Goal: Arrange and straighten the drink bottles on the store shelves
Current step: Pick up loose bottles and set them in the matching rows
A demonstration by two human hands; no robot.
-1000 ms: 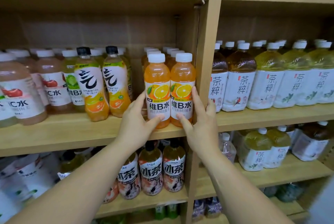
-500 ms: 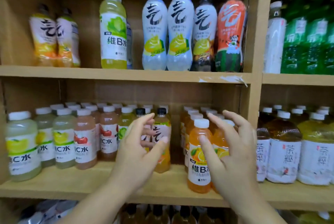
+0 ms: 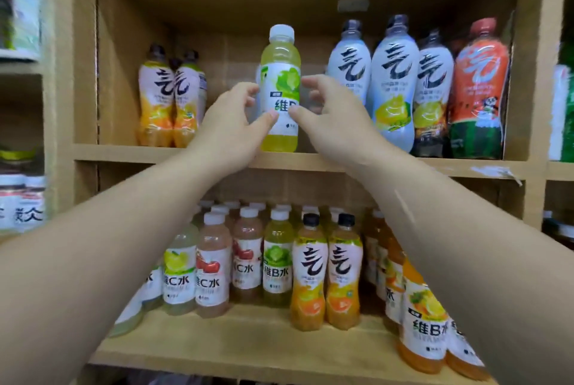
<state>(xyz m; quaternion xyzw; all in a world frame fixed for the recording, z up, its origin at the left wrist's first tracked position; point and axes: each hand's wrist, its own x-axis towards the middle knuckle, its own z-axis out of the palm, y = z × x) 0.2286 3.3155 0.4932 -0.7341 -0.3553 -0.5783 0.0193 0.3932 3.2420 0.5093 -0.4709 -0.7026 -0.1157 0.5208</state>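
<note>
Between both hands (image 3: 231, 123), upright yellow-green bottle (image 3: 281, 58)

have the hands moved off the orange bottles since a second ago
Yes. Both hands went up from the lower shelf to the green bottle on the upper shelf.

The green bottle (image 3: 280, 89) is clear, shiny plastic with a smooth white cap. Under it, the shelf (image 3: 130, 153) is pale, dull wood.
</note>
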